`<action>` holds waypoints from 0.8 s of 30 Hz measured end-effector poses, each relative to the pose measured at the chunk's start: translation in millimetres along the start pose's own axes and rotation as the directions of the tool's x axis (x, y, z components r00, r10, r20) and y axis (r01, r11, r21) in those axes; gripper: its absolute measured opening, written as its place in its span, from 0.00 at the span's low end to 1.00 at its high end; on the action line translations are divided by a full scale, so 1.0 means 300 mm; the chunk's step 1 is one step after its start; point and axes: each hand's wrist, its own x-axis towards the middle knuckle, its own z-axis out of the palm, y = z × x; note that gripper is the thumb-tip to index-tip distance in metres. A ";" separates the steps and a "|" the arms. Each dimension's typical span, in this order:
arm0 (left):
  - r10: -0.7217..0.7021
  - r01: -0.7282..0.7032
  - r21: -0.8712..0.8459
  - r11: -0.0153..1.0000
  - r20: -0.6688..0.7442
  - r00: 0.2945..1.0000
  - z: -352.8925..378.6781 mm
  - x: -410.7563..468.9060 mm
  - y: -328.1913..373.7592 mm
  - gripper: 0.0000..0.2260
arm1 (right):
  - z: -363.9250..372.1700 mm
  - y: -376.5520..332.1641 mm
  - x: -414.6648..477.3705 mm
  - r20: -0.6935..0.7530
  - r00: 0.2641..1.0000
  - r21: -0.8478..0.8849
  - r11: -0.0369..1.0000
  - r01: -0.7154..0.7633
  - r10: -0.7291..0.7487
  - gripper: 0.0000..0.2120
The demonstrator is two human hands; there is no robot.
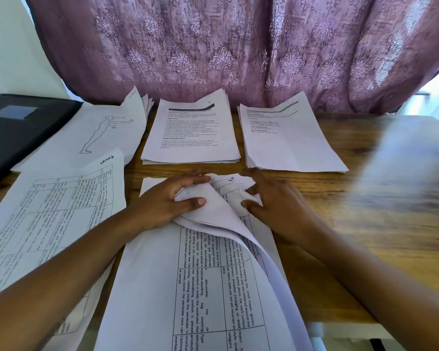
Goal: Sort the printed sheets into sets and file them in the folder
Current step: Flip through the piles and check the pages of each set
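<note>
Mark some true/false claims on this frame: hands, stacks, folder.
1. The left hand grips a turned-back sheet of the near stack. True.
2. The black folder lies open with sheets filed inside. False: it lies shut at the far left.
3. The middle stack and the right stack lie side by side before the curtain. True.
4. The figure drawing sheet lies right of the right hand. False: it lies left, beside the black folder.
5. The right hand holds a pen. False: it pinches a sheet corner of the near stack.
</note>
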 end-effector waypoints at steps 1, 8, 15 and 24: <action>0.004 -0.004 -0.002 1.000 0.003 1.000 0.000 -0.001 0.001 0.22 | -0.005 -0.005 -0.006 -0.040 0.999 0.060 0.998 -0.024 0.026 0.25; -0.061 0.045 -0.228 0.973 -0.065 0.996 -0.007 -0.018 0.047 0.19 | 0.011 -0.030 -0.031 0.077 0.949 0.281 0.920 0.272 -0.305 0.28; -0.026 0.023 -0.100 0.995 -0.033 0.999 0.001 -0.001 0.033 0.22 | 0.003 0.001 -0.009 0.076 0.991 0.196 0.976 0.094 -0.111 0.23; -0.032 0.026 -0.114 0.993 -0.051 0.998 0.004 -0.007 0.032 0.27 | -0.005 -0.026 -0.020 0.092 0.994 0.017 0.998 -0.054 0.052 0.33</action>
